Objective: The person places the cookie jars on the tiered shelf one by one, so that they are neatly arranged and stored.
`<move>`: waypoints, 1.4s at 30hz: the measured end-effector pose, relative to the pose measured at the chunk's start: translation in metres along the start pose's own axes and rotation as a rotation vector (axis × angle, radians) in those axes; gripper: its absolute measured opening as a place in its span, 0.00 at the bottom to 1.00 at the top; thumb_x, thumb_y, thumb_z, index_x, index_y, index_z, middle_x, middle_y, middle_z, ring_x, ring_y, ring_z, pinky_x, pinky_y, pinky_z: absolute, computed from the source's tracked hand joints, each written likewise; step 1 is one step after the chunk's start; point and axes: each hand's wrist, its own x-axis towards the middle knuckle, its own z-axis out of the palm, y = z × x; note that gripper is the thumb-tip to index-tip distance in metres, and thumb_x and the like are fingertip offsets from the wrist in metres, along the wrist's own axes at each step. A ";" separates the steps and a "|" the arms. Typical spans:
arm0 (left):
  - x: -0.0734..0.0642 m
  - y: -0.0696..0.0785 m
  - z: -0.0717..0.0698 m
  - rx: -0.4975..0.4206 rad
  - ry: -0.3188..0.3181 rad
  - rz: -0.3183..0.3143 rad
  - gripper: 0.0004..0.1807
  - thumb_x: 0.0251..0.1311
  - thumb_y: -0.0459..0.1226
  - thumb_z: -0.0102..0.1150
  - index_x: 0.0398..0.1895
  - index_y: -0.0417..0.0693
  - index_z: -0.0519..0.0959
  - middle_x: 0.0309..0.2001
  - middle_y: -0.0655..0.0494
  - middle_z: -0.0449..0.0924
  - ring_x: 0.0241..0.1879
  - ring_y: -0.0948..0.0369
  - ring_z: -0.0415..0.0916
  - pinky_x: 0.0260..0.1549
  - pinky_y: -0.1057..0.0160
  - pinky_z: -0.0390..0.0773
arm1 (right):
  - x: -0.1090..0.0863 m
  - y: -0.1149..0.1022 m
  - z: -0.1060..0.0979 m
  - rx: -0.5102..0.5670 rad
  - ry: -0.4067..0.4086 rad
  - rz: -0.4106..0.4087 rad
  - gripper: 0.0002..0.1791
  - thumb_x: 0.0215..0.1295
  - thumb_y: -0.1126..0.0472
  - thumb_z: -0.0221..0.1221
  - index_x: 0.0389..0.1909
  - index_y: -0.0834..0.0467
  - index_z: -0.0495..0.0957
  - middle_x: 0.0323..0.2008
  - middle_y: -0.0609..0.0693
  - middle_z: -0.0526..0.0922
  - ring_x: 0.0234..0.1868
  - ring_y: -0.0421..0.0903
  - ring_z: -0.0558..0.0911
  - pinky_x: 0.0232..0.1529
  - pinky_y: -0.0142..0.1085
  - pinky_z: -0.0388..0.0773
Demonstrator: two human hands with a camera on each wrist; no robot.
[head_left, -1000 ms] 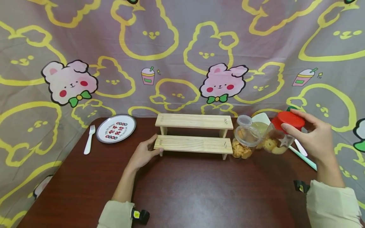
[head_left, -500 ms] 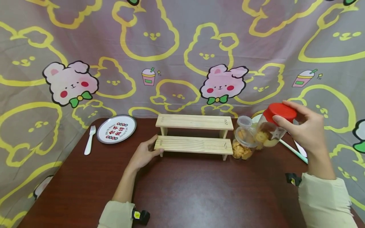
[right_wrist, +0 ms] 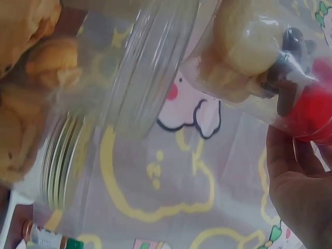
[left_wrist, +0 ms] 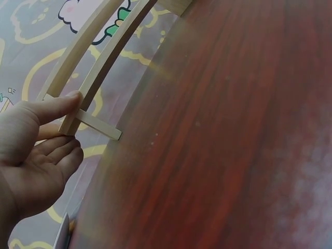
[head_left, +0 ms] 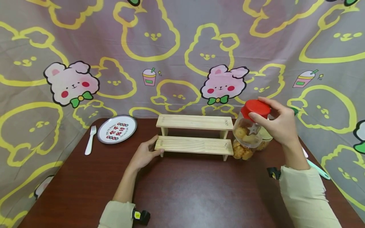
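Note:
In the head view my right hand (head_left: 280, 125) grips the red lid (head_left: 258, 109) of a clear jar (head_left: 247, 131) holding cookies, with a silver star on its side. The jar is raised and overlaps a second clear jar of cookies (head_left: 241, 153) on the table. Beside that stands another jar (head_left: 264, 144), partly hidden. My left hand (head_left: 143, 155) pinches the left end of a two-tier wooden rack (head_left: 194, 145) at its lower shelf. The left wrist view shows the thumb above and fingers beneath the wood (left_wrist: 96, 78). Cookies show through the held jar (right_wrist: 249, 46) in the right wrist view.
At the left of the dark wooden table (head_left: 185, 190) lie a white plate (head_left: 114, 139) with red lettering and a white fork (head_left: 89, 142). A mint-green handle (head_left: 319, 169) lies at the right edge. A green-capped bottle (right_wrist: 49, 238) is behind the jars. A printed cloth (head_left: 176, 69) hangs behind.
My right hand has carried the red-lidded jar left and slightly up, from the table's right side to over the cookie jar by the rack. My left hand has stayed on the rack.

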 end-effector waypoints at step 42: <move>0.000 0.001 0.001 -0.010 0.008 -0.006 0.41 0.63 0.32 0.68 0.74 0.27 0.58 0.75 0.34 0.56 0.73 0.45 0.57 0.68 0.50 0.64 | 0.029 -0.028 0.108 0.163 -0.224 0.013 0.34 0.58 0.63 0.74 0.65 0.65 0.76 0.58 0.59 0.80 0.49 0.53 0.81 0.45 0.24 0.79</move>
